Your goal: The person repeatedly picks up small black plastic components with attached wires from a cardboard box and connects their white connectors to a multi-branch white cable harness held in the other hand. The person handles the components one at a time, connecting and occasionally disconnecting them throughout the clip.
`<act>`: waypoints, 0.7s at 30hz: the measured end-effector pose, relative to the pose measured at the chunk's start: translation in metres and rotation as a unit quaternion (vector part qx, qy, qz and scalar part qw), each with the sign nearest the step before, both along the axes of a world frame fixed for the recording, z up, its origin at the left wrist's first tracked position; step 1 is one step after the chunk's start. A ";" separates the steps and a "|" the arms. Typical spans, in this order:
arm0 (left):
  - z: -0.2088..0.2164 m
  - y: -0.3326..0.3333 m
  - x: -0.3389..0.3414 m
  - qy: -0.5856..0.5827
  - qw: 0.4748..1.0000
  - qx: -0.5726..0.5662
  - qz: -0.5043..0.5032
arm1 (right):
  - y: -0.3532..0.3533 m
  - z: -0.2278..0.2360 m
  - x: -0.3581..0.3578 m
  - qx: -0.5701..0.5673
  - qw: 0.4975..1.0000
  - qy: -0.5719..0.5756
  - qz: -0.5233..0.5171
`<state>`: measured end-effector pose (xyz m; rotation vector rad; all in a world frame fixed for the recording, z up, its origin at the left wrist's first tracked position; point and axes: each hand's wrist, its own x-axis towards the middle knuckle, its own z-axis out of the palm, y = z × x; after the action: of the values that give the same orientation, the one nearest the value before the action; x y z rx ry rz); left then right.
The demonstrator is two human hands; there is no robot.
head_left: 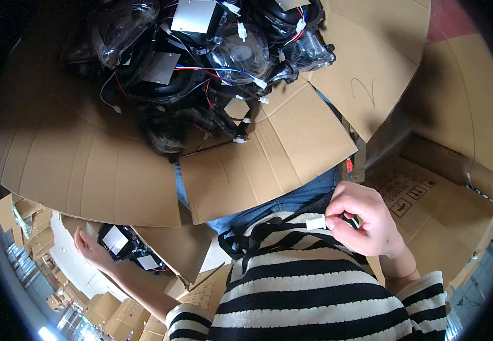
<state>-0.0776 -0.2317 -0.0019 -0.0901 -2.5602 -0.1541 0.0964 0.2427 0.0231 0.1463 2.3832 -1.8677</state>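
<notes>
My right hand is closed in front of my striped top, pinching a small white piece between thumb and fingers. What the piece is exactly does not show. My left hand reaches out to the lower left with its fingers stretched, apparently holding nothing. It is beside a cardboard box containing black parts with silver-white plates. Ahead of me, a large open box is heaped with black lamp-like units, some with clear covers, metal plates, thin coloured wires and white connectors.
Cardboard flaps of the large box fold outward toward my waist. An open carton stands on the right, with a small red connector near its edge. Several more cartons lie at the lower left.
</notes>
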 end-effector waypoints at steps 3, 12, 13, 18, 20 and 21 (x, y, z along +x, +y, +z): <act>-0.002 0.071 0.028 0.121 0.987 -0.099 -0.038 | -0.003 -0.003 -0.001 -0.002 1.000 0.002 0.006; -0.199 0.207 -0.007 -0.414 0.861 -0.092 -0.279 | -0.008 -0.004 -0.002 0.000 1.000 0.011 0.026; -0.217 0.208 -0.013 -0.441 0.851 -0.124 -0.256 | -0.009 -0.004 -0.001 -0.002 1.000 0.009 0.023; -0.240 0.216 -0.021 -0.511 0.807 -0.207 -0.214 | -0.012 -0.011 0.003 -0.015 1.000 0.013 0.018; -0.238 0.209 -0.015 -0.547 0.770 -0.235 -0.228 | -0.013 -0.013 0.000 -0.022 0.999 0.022 0.026; -0.227 0.207 -0.010 -0.537 0.786 -0.149 -0.266 | -0.014 -0.015 -0.001 -0.023 0.999 0.023 0.028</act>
<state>-0.0881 -0.0251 -0.2294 -1.1619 -3.5918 0.0162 0.0951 0.2289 0.0082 0.0318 2.3461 -1.9193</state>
